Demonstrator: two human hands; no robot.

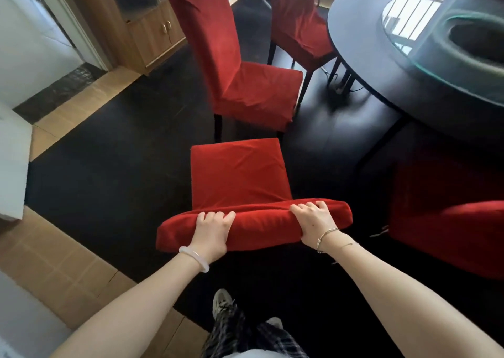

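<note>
Both hands are clamped over the top rail of the red-covered chair. It stands on the dark floor directly in front of the person, seat pointing away. The left hand and the right hand each sit a little in from an end of the rail, with the fingers hooked over onto the seat side. The work looks like shifting this chair, and the grip suits it. An even pull from both hands should stop the chair slewing. A slight lift rather than a drag should keep the legs from catching where the dark floor meets the tan tiles. The slipcover is loose cloth, so the squeeze should go through it to the frame. Ahead, room is tight: the seat's front edge lies just short of a second red chair, set side-on across the path. To the right the round table looms, with another red chair near the right forearm. Open floor lies to the left. The person's shoe is close behind the chair, so pulling it back calls for a step first.
</note>
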